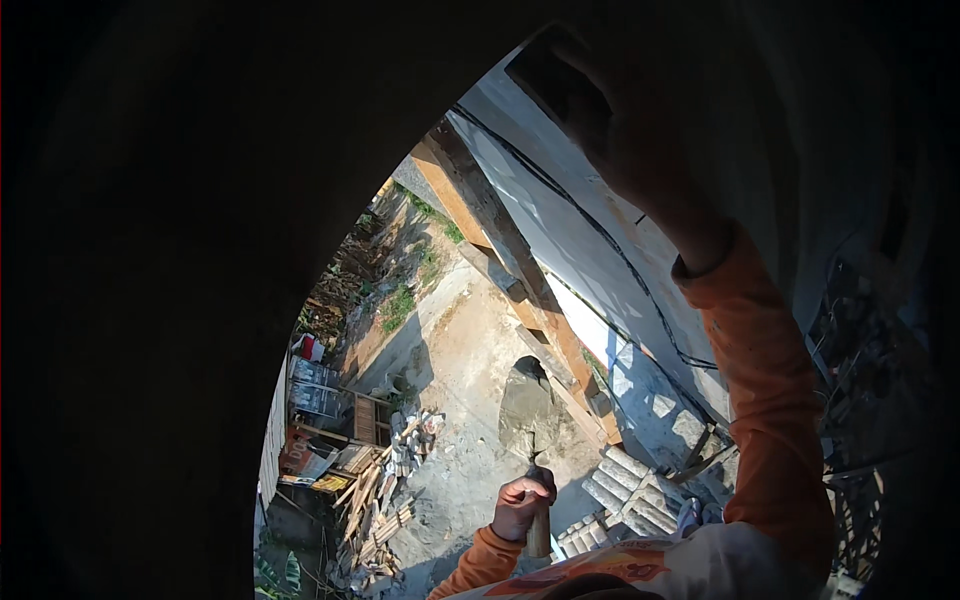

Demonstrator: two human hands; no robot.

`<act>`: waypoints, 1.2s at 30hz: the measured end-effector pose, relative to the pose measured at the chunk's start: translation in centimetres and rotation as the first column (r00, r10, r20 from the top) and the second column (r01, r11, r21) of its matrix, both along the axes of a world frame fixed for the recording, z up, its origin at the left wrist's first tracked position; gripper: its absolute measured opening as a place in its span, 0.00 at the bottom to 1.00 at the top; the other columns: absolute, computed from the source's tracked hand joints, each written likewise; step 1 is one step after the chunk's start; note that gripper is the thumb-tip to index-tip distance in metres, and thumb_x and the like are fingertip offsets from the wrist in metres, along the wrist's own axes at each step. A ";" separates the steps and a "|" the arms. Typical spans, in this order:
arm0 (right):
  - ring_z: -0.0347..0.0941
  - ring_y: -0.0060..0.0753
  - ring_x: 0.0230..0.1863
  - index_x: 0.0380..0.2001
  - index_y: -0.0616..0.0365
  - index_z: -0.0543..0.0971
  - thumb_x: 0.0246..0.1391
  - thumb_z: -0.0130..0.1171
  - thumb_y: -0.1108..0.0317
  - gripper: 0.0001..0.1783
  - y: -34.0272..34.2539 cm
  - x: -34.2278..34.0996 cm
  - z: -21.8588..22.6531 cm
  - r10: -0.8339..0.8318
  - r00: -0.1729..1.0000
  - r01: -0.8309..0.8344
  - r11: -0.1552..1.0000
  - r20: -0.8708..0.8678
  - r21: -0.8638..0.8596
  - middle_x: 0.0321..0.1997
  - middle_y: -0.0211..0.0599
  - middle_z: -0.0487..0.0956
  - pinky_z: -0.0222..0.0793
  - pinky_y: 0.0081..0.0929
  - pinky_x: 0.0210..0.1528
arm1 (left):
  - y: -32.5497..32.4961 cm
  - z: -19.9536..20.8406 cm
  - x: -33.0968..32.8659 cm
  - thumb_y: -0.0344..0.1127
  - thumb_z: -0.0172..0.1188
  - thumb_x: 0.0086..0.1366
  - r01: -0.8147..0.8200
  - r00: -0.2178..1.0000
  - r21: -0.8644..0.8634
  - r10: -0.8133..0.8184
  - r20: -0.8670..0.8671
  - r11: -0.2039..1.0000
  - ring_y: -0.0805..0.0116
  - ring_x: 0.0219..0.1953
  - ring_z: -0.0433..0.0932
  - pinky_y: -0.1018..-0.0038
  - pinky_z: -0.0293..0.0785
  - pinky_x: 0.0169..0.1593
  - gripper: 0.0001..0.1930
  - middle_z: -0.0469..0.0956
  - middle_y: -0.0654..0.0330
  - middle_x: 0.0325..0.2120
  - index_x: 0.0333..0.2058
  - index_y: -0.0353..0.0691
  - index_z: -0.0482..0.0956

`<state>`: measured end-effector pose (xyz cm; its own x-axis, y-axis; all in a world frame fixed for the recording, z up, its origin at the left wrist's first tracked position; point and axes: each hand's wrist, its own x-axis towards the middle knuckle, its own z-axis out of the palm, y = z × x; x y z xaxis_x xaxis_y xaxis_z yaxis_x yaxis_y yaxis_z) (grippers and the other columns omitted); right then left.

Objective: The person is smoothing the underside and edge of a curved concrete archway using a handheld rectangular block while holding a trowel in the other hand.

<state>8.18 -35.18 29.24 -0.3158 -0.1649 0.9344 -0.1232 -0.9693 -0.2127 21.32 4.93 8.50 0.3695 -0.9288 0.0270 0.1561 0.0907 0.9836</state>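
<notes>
Low in the middle, my left hand is closed around the wooden handle of what looks like a trowel. Its thin neck rises beyond my fist toward a grey, pear-shaped blade that blends with the ground behind. My right arm, in an orange sleeve, reaches up along the right side. High up in deep shadow, my right hand appears closed on a dark, flat-edged block. Its fingers are hard to make out. That hand is near a pale wall.
Below stretches sandy ground. Wooden beams slant beside the wall, and black cables run along it. Scrap wood lies at lower left, near a small shack. Pale cylindrical pieces lie by my feet. A dark shape blocks the left side.
</notes>
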 end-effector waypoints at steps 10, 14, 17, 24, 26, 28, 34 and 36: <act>0.68 0.46 0.41 0.47 0.55 0.73 0.43 0.57 0.76 0.23 0.2 0.3 3.5 -0.002 0.997 0.005 0.999 -0.079 0.041 0.39 0.45 0.72 0.65 0.40 0.44 | 0.1 -0.3 0.4 0.16 0.47 0.56 -0.003 1.000 0.029 0.003 0.004 1.000 0.69 0.30 0.68 0.75 0.65 0.36 0.10 0.69 0.57 0.28 0.29 0.38 0.75; 0.67 0.49 0.41 0.44 0.58 0.74 0.43 0.54 0.77 0.20 -0.5 -0.3 3.7 -0.092 0.991 0.087 0.995 0.102 0.047 0.34 0.46 0.72 0.64 0.41 0.43 | 0.2 -0.1 -0.1 0.19 0.49 0.57 -0.027 0.999 0.048 0.026 0.023 0.998 0.69 0.29 0.67 0.75 0.64 0.34 0.08 0.68 0.57 0.29 0.29 0.38 0.75; 0.70 0.40 0.41 0.46 0.52 0.75 0.43 0.63 0.74 0.23 0.6 2.4 4.1 -0.074 0.996 0.077 0.995 0.039 -0.062 0.42 0.41 0.73 0.68 0.35 0.43 | 0.6 -0.2 0.1 0.19 0.49 0.57 -0.016 0.999 0.044 0.014 0.042 0.999 0.69 0.29 0.67 0.74 0.65 0.34 0.08 0.67 0.56 0.31 0.28 0.39 0.75; 0.70 0.44 0.43 0.46 0.50 0.75 0.44 0.64 0.67 0.22 -2.0 3.5 3.4 -0.002 0.990 0.004 1.000 0.143 -0.011 0.41 0.42 0.73 0.68 0.39 0.44 | -0.1 0.6 -0.8 0.18 0.47 0.58 -0.023 0.999 0.033 0.022 0.025 0.999 0.70 0.28 0.68 0.75 0.65 0.35 0.09 0.70 0.58 0.26 0.29 0.38 0.75; 0.69 0.46 0.43 0.46 0.49 0.75 0.43 0.64 0.67 0.23 -0.2 4.0 3.6 0.010 0.996 -0.009 1.000 0.087 -0.011 0.41 0.42 0.71 0.66 0.41 0.44 | -0.1 0.5 -0.7 0.17 0.47 0.58 -0.016 0.999 0.023 0.014 0.049 1.000 0.70 0.28 0.67 0.75 0.64 0.34 0.10 0.69 0.58 0.26 0.29 0.38 0.75; 0.68 0.46 0.42 0.47 0.49 0.74 0.41 0.65 0.67 0.25 2.1 5.3 3.9 0.028 1.000 -0.028 0.999 -0.001 -0.038 0.43 0.40 0.70 0.67 0.42 0.43 | 0.0 0.5 -0.7 0.17 0.46 0.57 -0.017 0.999 0.026 0.016 0.048 1.000 0.70 0.28 0.67 0.75 0.64 0.34 0.10 0.69 0.58 0.26 0.30 0.38 0.75; 0.74 0.42 0.37 0.44 0.52 0.76 0.49 0.62 0.67 0.17 -1.6 4.4 5.1 -0.094 0.985 0.093 0.996 0.143 0.009 0.36 0.42 0.77 0.70 0.34 0.41 | 0.3 0.2 -0.7 0.19 0.50 0.57 0.029 1.000 0.031 -0.029 0.007 0.999 0.69 0.31 0.68 0.74 0.65 0.36 0.08 0.68 0.57 0.32 0.30 0.39 0.75; 0.73 0.43 0.38 0.45 0.52 0.75 0.49 0.62 0.67 0.18 -1.1 4.9 5.3 -0.064 0.988 0.069 0.997 0.137 -0.035 0.38 0.42 0.77 0.69 0.36 0.42 | 0.5 0.2 -0.6 0.19 0.50 0.57 0.015 1.000 0.035 -0.015 0.004 0.999 0.69 0.31 0.68 0.73 0.66 0.36 0.08 0.68 0.57 0.32 0.29 0.39 0.75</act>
